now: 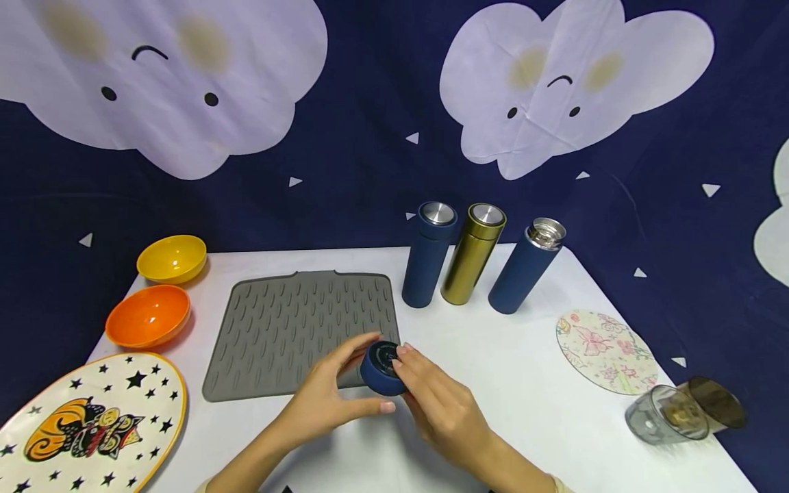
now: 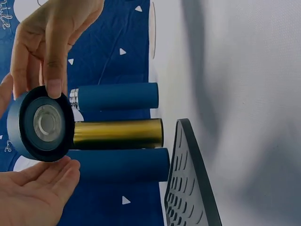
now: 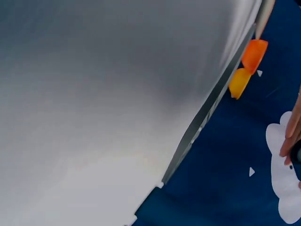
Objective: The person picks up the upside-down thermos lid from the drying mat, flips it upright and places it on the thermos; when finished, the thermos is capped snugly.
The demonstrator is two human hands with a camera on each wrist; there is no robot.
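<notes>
My right hand (image 1: 448,414) pinches a round dark blue thermos lid (image 1: 383,375), held up in front of me above the table's near part. In the left wrist view, the right hand's fingers grip the rim of the lid (image 2: 28,127), whose hollow underside with a pale round insert shows. My left hand (image 1: 327,397) reaches beside the lid with its fingers extended and its thumb apart; the fingertips are right at the lid's edge. At the back stand a blue thermos (image 1: 425,263), a gold thermos (image 1: 470,260) and a lidless blue thermos (image 1: 520,274) with a bare steel neck.
A grey ridged mat (image 1: 302,335) lies behind the hands. On the left are a yellow bowl (image 1: 172,260), an orange bowl (image 1: 148,318) and a star-patterned plate (image 1: 123,404). To the right lie a floral round mat (image 1: 607,349), a clear glass (image 1: 653,418) and a brown glass (image 1: 718,404).
</notes>
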